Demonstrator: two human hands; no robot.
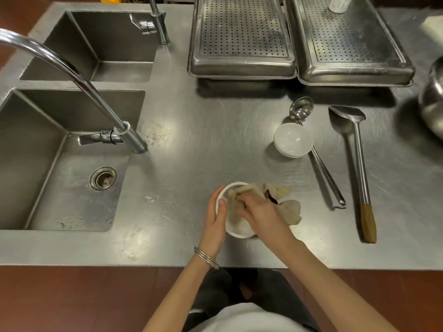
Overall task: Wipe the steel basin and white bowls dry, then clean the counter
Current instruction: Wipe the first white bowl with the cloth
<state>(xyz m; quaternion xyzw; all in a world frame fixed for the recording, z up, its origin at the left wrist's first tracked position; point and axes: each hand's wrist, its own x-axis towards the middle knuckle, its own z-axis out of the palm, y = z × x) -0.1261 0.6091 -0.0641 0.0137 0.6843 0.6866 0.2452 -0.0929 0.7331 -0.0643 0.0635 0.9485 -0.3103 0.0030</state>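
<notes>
A white bowl (pixel 236 230) sits near the front edge of the steel counter (pixel 211 130). My left hand (pixel 217 218) grips its left rim, thumb over the edge. My right hand (pixel 260 213) holds a beige cloth (pixel 288 209) and presses it inside this bowl; part of the cloth spills out to the right. A second white bowl (pixel 293 139) stands upright further back, apart from both hands. The steel basin (pixel 432 101) is partly visible at the right edge.
Two sinks (pixel 64 164) with taps (pixel 72 75) fill the left side. Two perforated steel trays (pixel 242 37) stand at the back. A ladle (pixel 316 156) and a wooden-handled spatula (pixel 359 168) lie to the right. Wet smears mark the counter near the front sink.
</notes>
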